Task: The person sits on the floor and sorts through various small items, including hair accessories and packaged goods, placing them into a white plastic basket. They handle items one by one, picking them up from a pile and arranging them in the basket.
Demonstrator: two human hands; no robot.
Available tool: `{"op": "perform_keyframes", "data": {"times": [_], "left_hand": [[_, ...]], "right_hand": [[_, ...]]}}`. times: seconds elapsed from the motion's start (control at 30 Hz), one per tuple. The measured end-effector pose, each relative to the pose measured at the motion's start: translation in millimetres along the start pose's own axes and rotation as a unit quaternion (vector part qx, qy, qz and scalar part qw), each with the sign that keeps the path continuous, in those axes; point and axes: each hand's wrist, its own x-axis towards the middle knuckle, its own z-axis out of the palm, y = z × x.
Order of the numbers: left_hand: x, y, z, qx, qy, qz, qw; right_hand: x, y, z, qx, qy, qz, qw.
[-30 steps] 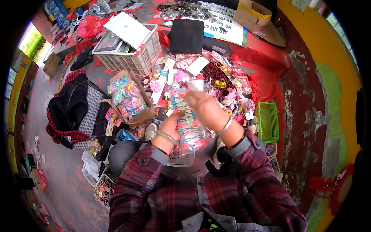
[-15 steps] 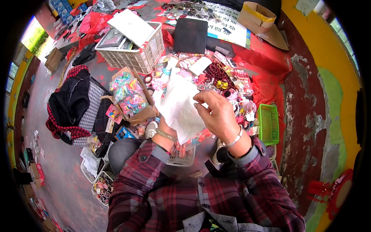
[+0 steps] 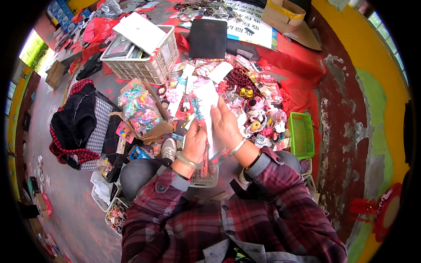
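Observation:
A white textured paper towel (image 3: 206, 97) is held up between my hands above the pile, bunched into a narrow upright strip. My right hand (image 3: 224, 125) presses along its right side, thumb and fingers closed on it. My left hand (image 3: 194, 142) is closed at its lower left edge, the fingers curled; just what the fingertips pinch is partly hidden. Behind the towel lies a heap of small hair accessories and packets (image 3: 258, 118), with dark red beads (image 3: 240, 82) on it. Below my hands a pale plastic basket (image 3: 205, 180) holds clear packets.
On the left stand an open carton of colourful bagged pieces (image 3: 139, 107) and a heap of dark clothing (image 3: 74, 125). A white crate (image 3: 160, 61) stands beyond. To the right are a green basket (image 3: 301, 136) and red cloth (image 3: 293, 103).
The paper towel has gone from a spread sheet to a narrow strip. My right hand has moved left and down onto it, and my left hand now shows more fully.

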Motion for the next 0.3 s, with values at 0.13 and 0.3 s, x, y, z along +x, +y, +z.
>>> {"op": "perform_keyframes", "data": {"times": [0.13,0.3], "left_hand": [[-3,16,2,-0.032,0.011,-0.008,0.999],[2,23,-6,-0.016,-0.014,-0.024,1.000]], "right_hand": [[12,13,-15,0.324,-0.063,0.180,0.927],[9,-14,-22,0.252,-0.108,0.120,0.954]]}}
